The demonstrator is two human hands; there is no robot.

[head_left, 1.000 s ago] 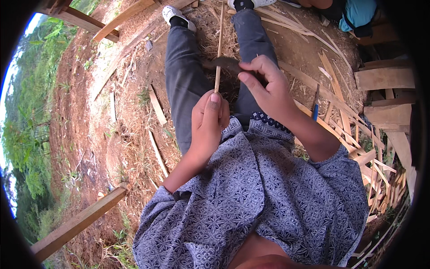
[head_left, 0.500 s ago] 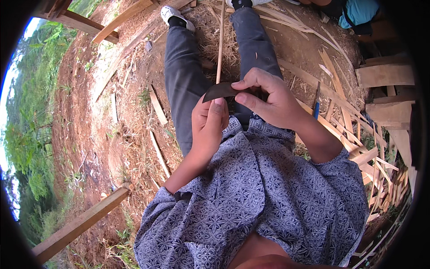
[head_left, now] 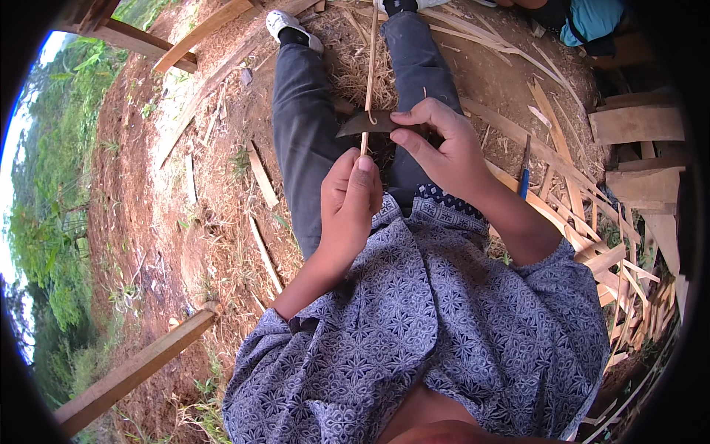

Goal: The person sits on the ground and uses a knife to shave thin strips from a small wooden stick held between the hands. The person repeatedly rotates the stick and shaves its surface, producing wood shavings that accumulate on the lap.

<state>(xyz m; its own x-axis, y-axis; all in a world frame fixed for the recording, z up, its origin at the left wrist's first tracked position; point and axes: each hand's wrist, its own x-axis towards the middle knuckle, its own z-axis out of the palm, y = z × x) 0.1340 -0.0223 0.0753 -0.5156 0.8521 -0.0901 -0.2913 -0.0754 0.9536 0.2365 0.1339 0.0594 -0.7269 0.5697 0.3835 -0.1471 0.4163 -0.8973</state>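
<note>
My left hand (head_left: 349, 194) is closed around the near end of a long, thin wooden strip (head_left: 370, 70), thumb along its top. The strip runs away from me between my legs toward my shoes. In my right hand (head_left: 444, 152) is a knife with a dark, curved blade (head_left: 364, 124), pinched between thumb and fingers; its handle is hidden. The blade lies across the strip just beyond my left thumb, its point to the left. A small curl of shaving stands at the blade's far edge.
A blue-handled tool (head_left: 524, 181) stands among loose wood strips (head_left: 584, 237) on my right. Stacked planks (head_left: 637, 124) lie farther right. At the lower left a timber beam (head_left: 140, 366) juts in. Part of another person in teal cloth (head_left: 592, 24) shows at the top right.
The knife blade has moved away from my left thumb along the strip, and a curl of shaving now shows at it. My left hand has shifted slightly nearer to me.
</note>
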